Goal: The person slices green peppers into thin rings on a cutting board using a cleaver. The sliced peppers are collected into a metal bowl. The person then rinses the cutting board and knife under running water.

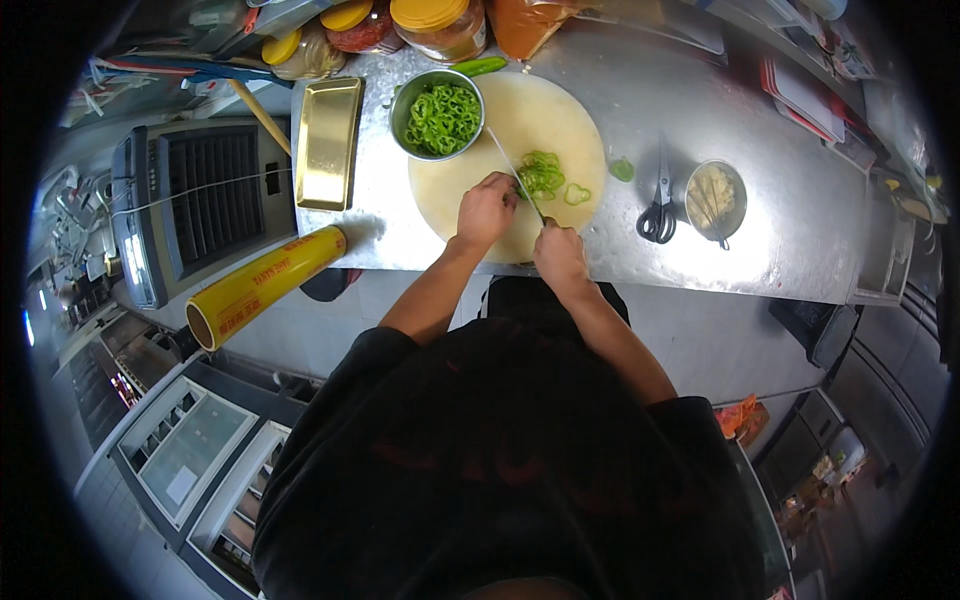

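Observation:
My right hand [560, 255] grips the handle of a knife [512, 168], whose thin blade slants up and left across a round pale cutting board [545, 115]. My left hand [487, 207] presses down on the board just left of the blade, fingertips at a small heap of green pepper slices [541, 172]. One loose pepper ring [577, 193] lies to the right of the heap. A steel bowl [437, 113] full of sliced green pepper rests on the board's upper left edge.
A gold rectangular tray [328, 142] lies left of the board, a yellow roll of wrap [262, 285] hangs off the steel counter's [760, 230] front left. Scissors [657, 207] and a small steel bowl [715, 200] sit right. Jars [440, 25] and a whole green pepper [478, 67] stand behind.

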`<state>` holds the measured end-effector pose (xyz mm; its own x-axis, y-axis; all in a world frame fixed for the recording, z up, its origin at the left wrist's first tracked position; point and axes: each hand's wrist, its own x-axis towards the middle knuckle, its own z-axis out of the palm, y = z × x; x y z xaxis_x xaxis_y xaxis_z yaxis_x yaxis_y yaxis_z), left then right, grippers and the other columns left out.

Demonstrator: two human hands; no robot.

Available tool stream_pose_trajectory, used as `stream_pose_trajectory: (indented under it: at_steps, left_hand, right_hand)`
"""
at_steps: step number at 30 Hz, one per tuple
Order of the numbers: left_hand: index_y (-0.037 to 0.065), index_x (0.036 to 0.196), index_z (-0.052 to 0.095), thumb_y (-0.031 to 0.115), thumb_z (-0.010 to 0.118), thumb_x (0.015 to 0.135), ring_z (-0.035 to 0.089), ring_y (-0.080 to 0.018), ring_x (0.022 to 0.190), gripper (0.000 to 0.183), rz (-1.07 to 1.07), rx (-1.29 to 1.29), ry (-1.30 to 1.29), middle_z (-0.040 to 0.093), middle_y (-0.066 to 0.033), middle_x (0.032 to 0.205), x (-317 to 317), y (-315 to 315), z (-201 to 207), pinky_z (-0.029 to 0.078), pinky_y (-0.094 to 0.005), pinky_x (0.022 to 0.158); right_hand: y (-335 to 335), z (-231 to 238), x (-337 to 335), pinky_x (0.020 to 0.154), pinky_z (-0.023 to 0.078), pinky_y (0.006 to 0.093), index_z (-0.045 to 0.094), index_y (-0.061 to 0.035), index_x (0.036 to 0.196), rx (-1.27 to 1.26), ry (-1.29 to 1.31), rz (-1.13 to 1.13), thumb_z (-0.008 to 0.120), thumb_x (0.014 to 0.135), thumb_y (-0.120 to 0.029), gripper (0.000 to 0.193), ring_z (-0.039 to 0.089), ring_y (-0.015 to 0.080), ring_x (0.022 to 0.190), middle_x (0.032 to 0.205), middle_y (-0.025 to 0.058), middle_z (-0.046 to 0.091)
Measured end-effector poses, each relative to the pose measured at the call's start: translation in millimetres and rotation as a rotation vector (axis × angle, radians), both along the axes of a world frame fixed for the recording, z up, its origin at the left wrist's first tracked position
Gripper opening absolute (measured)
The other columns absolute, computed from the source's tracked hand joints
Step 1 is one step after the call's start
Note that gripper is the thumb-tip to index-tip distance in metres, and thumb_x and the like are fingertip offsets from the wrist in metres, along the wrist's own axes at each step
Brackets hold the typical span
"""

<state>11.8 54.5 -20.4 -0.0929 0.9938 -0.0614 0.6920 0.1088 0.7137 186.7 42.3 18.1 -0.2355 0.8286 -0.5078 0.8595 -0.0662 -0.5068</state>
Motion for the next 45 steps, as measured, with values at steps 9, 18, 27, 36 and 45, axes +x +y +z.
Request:
stream_pose_trajectory:
  at_steps: [9, 18, 27, 36, 45]
  left_hand:
    - [0.004, 0.103, 0.073, 0.005, 0.073, 0.084, 0.073, -0.0349, 0.082, 0.019, 0.053, -0.027, -0.034, 0.074, -0.0133, 0.105, 1, -3, -3, 0.060, -0.0445, 0.075]
    - [0.006, 0.105, 0.074, 0.007, 0.074, 0.085, 0.073, -0.0356, 0.082, 0.020, 0.026, -0.050, -0.043, 0.073, -0.0138, 0.102, -1, -2, -2, 0.059, -0.0454, 0.076]
    - [0.006, 0.104, 0.074, 0.007, 0.075, 0.085, 0.072, -0.0370, 0.084, 0.019, 0.031, -0.058, -0.036, 0.074, -0.0135, 0.104, -3, -1, 1, 0.059, -0.0461, 0.077]
    - [0.005, 0.106, 0.075, 0.007, 0.074, 0.085, 0.073, -0.0366, 0.086, 0.021, 0.007, -0.046, -0.010, 0.075, -0.0131, 0.103, -6, -2, -6, 0.059, -0.0460, 0.078]
    - [0.005, 0.105, 0.075, 0.006, 0.075, 0.085, 0.074, -0.0355, 0.088, 0.021, 0.006, -0.033, 0.014, 0.077, -0.0140, 0.103, -7, 0, -4, 0.060, -0.0434, 0.080]
  right_hand:
    - [-7, 11, 31, 0.081, 0.055, 0.0607, 0.068, 0.0048, 0.102, 0.063, 0.086, 0.011, 0.060, 0.096, -0.013, 0.020, 0.068, 0.0534, 0.082, 0.082, 0.0331, 0.069]
    - [-15, 73, 42, 0.078, 0.057, 0.0607, 0.069, 0.0066, 0.103, -0.003, 0.035, 0.059, 0.059, 0.096, -0.009, 0.020, 0.070, 0.0527, 0.080, 0.081, 0.0336, 0.069]
    - [-16, 75, 41, 0.078, 0.056, 0.0621, 0.068, 0.0074, 0.101, -0.020, 0.054, 0.044, 0.059, 0.094, -0.007, 0.018, 0.068, 0.0544, 0.079, 0.080, 0.0348, 0.068]
    - [-12, 65, 31, 0.077, 0.057, 0.0606, 0.067, 0.0068, 0.095, -0.021, 0.030, 0.064, 0.060, 0.092, -0.006, 0.015, 0.070, 0.0528, 0.081, 0.081, 0.0335, 0.069]
    - [-9, 52, 22, 0.079, 0.057, 0.0610, 0.067, 0.0069, 0.095, -0.065, 0.007, 0.050, 0.059, 0.092, -0.005, 0.015, 0.071, 0.0532, 0.086, 0.087, 0.0343, 0.071]
